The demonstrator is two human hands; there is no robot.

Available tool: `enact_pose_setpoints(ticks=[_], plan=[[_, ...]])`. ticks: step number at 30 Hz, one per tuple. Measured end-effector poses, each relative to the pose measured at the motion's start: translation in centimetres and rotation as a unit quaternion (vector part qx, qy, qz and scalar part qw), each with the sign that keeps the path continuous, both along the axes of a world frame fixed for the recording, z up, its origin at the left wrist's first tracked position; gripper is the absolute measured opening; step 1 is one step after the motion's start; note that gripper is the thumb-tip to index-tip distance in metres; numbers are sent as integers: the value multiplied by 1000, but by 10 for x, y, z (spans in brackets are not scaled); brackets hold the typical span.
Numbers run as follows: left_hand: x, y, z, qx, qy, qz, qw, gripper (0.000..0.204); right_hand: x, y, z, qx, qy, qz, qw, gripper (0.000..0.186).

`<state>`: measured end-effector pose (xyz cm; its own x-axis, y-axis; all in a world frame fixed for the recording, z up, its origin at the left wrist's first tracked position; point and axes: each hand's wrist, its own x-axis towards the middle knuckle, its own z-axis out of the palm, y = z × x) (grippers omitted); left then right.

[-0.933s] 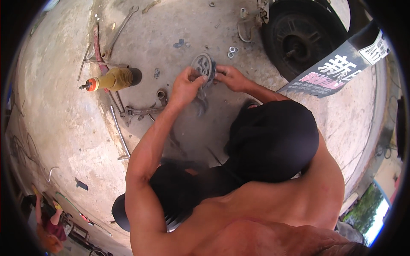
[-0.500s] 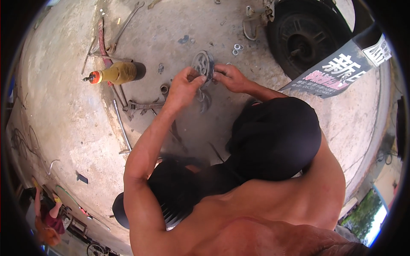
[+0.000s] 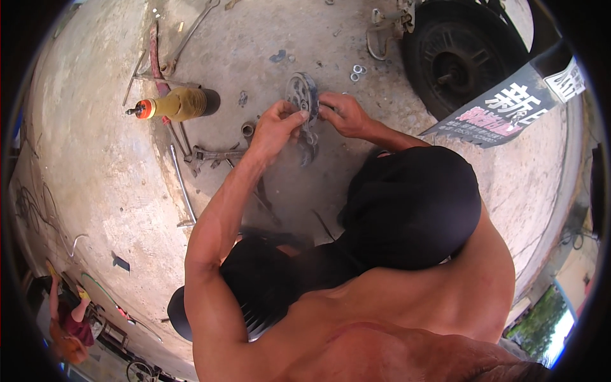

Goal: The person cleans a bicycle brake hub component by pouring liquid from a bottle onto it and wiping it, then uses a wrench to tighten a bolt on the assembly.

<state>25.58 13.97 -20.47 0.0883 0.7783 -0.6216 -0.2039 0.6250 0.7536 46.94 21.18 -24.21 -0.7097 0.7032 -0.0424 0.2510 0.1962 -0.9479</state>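
Between my two hands is a round grey metal part [image 3: 301,91], disc-shaped and tilted on edge, with a raised rim and openings in its face. It looks like a brake plate, though its exact kind is unclear. My left hand [image 3: 282,124] pinches its lower left edge with thumb and fingers. On the other side, my right hand [image 3: 347,114] is closed with its fingertips at the rim. Below the disc, a curved dark metal piece [image 3: 309,153] shows near the floor, partly hidden by my left hand.
Left of my hands lie a yellow-brown bottle [image 3: 181,105] with an orange cap, an adjustable wrench [image 3: 219,154], a socket [image 3: 247,129] and a long metal rod [image 3: 182,184]. Several metal rings [image 3: 356,72], a black wheel [image 3: 452,63] and a printed mudflap [image 3: 499,111] are at the upper right.
Both hands keep hold of the round part, which has turned slightly so that its face appears narrower. The surroundings shift a little with my head.
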Motion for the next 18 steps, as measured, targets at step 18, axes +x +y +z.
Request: enact_pose_setpoints(ticks=[18], plan=[[4,-3,10,159,240,-30,957,24,-1,-1,4,-522,120,-89,840,24]])
